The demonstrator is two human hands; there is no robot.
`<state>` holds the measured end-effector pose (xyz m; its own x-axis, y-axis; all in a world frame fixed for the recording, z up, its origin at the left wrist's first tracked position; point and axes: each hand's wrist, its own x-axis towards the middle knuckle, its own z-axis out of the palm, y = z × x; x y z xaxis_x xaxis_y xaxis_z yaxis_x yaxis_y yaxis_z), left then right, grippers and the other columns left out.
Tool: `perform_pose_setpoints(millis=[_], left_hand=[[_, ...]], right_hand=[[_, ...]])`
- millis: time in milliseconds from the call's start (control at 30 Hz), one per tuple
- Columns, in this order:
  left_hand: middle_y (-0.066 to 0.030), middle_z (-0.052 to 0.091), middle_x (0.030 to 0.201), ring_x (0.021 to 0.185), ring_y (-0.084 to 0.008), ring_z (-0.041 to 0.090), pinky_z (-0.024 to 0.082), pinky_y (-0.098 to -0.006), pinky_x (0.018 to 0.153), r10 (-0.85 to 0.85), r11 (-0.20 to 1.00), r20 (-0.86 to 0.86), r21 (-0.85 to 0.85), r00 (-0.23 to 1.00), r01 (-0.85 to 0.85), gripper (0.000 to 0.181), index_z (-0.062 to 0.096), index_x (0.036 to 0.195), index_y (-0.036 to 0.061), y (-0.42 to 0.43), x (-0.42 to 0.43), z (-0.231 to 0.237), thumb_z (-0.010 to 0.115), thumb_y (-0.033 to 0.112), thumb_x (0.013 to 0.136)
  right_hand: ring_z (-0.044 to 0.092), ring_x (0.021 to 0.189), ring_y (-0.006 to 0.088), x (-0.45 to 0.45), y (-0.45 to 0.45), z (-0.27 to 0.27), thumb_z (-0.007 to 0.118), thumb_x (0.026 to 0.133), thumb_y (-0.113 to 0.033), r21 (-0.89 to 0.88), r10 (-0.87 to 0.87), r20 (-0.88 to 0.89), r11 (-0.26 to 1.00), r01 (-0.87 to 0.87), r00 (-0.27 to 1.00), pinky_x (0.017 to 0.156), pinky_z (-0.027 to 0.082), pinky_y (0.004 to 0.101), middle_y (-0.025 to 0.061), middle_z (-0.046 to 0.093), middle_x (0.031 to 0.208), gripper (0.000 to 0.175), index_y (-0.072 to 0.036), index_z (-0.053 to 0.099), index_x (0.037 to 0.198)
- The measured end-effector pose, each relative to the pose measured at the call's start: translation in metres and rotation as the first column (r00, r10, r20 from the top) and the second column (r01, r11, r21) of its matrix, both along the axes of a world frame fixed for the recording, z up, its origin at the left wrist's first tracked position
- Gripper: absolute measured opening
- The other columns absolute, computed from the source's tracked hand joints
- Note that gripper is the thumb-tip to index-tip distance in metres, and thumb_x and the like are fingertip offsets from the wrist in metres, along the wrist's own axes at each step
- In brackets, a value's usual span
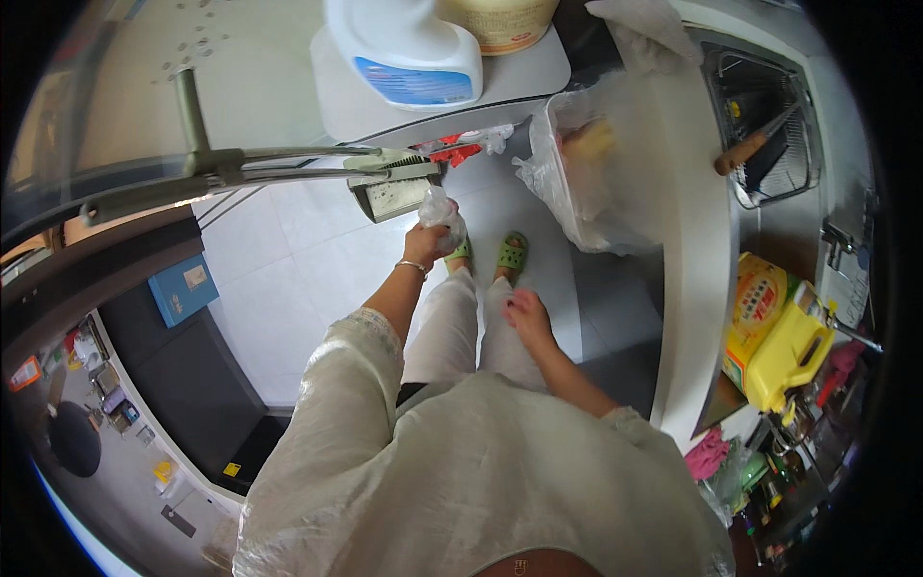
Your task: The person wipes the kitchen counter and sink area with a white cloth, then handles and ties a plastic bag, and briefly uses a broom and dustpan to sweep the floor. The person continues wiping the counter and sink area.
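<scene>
My left hand is closed on a crumpled clear plastic bag in front of me, above the floor. Just beyond it stands a grey-green dustpan with a broom's bristles at its top and long metal handles leading left. My right hand hangs over my right leg, slightly blurred, its fingers partly curled; I see nothing held in it. Ahead on the right, a translucent plastic bag with blurred yellowish and reddish contents hangs by the counter.
A white jug and a cream tub stand on a ledge ahead. At right are a sink with a wire basket, a wooden-handled knife and yellow oil jugs. A blue box lies at left; red and white plastic is beyond the dustpan.
</scene>
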<state>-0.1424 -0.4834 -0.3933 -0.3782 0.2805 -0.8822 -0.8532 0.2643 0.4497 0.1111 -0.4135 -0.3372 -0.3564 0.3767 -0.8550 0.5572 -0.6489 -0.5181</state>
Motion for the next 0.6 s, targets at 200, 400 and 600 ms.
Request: perform_pose_setpoints(millis=[200,400,600], left_hand=[[-0.0144,0.057,0.114,0.099,-0.0319,0.059,0.054,-0.0453,0.076,0.120,0.988,-0.041,-0.098,0.992,-0.123,0.045,0.056,0.117,0.0033,0.059,-0.031,-0.080,0.068,0.011,0.074],[-0.0151,0.064,0.094,0.080,-0.0291,0.064,0.053,-0.0394,0.068,0.233,0.959,-0.416,-0.054,0.879,-0.279,0.036,0.060,0.099,-0.0060,0.096,-0.067,-0.188,0.072,0.003,0.066],[-0.0107,0.064,0.084,0.067,-0.0249,0.062,0.050,-0.0391,0.056,0.432,0.804,-0.543,-0.130,0.720,-0.580,0.027,0.063,0.091,-0.0007,0.131,-0.077,-0.248,0.072,0.002,0.066]], right_hand=[[0.063,0.085,0.0204,0.076,-0.027,-0.061,0.056,0.086,-0.006,0.282,0.346,0.273,0.863,-0.419,0.898,0.077,0.049,0.0304,0.0105,0.063,0.100,0.033,-0.002,0.047,0.118],[0.062,0.087,0.0254,0.079,-0.036,-0.076,0.058,0.081,-0.001,0.420,0.270,0.296,0.825,-0.378,0.916,0.077,0.049,0.0344,0.0126,0.062,0.094,0.032,-0.003,0.052,0.112],[0.060,0.087,0.0317,0.067,-0.026,-0.069,0.055,0.081,-0.002,0.500,0.271,0.323,0.764,-0.407,0.907,0.077,0.049,0.0378,0.0157,0.061,0.094,0.024,-0.002,0.056,0.105]])
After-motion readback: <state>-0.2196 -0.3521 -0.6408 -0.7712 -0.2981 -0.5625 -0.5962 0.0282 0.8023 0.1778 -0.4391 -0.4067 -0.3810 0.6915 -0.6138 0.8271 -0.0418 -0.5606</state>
